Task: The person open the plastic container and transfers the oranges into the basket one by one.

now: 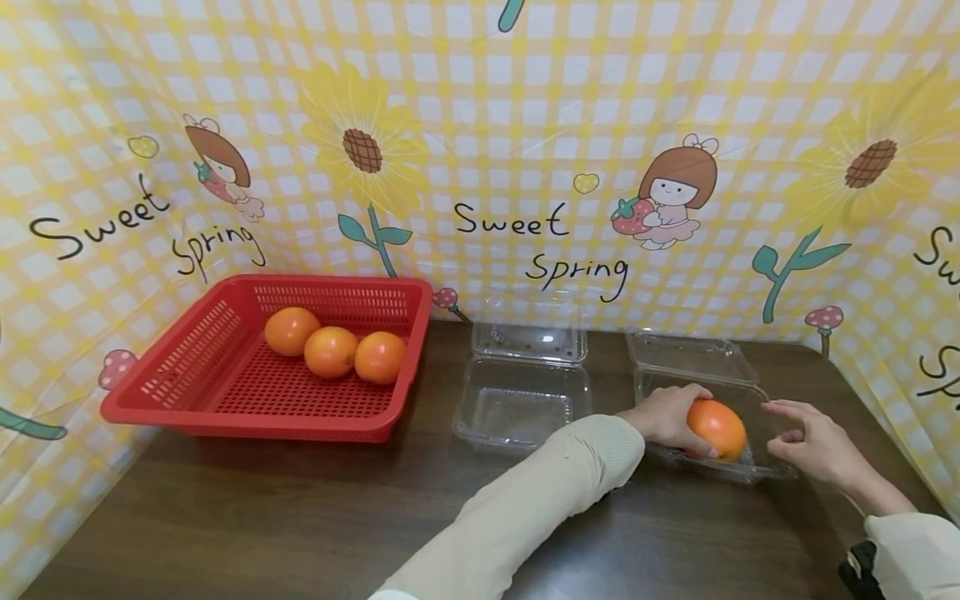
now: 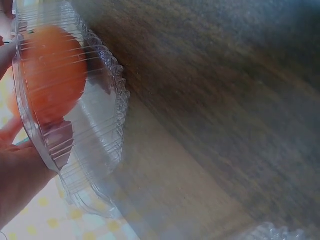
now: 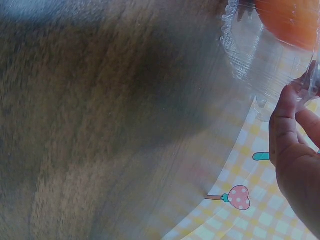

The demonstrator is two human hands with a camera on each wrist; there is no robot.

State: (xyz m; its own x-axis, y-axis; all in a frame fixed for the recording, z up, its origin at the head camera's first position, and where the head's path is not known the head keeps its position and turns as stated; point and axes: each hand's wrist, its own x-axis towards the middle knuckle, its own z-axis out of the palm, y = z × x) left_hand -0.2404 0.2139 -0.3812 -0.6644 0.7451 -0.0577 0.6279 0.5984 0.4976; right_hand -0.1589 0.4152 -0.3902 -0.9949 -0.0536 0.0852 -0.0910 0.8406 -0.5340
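Note:
An orange sits at the right clear plastic clamshell box, whose lid lies back toward the wall. My left hand grips this orange from its left side, thumb in front and fingers behind. Through the box wall in the left wrist view, the same orange looks blurred. My right hand is at the box's right side, fingers slightly bent and apart from the orange. In the right wrist view its fingertips overlap the box edge; whether they touch it I cannot tell.
A red perforated basket at the left holds three oranges. Between basket and right box stands another clear clamshell box, its lid tipped back. Behind the brown table hangs a yellow checked cloth.

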